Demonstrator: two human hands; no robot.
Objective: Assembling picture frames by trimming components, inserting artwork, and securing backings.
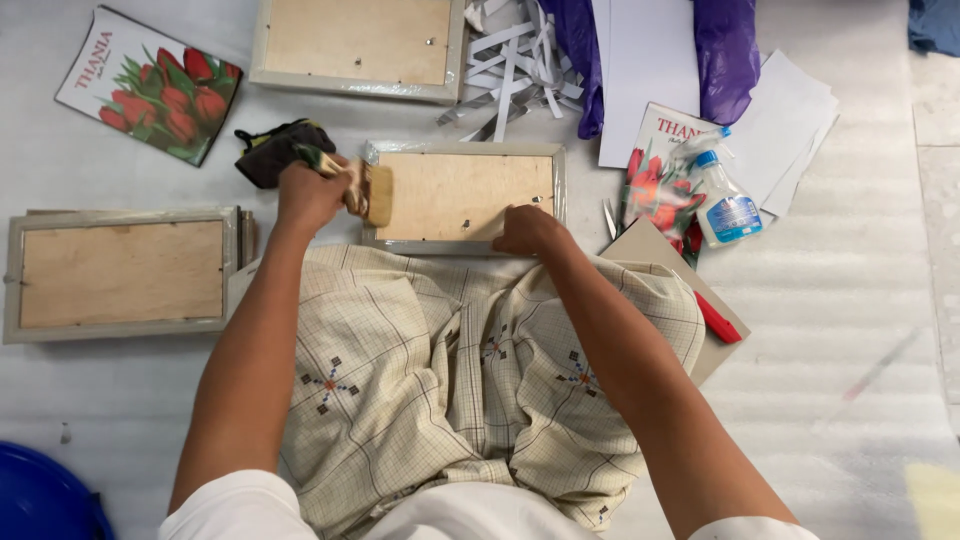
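Left hand (308,195) grips brush (368,192) at center frame's (462,196) left edge; right hand (527,230), fingers curled, presses its lower rim; open floor (850,330) lies lower right.

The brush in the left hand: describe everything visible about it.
The brush is a wide, flat paintbrush with pale tan bristles and a light wooden base. The left hand grips its handle, which is mostly hidden. It lies tilted, bristles pointing right, over the left edge of the middle frame, which lies back up showing a plywood panel. Whether the bristles touch the frame is unclear.
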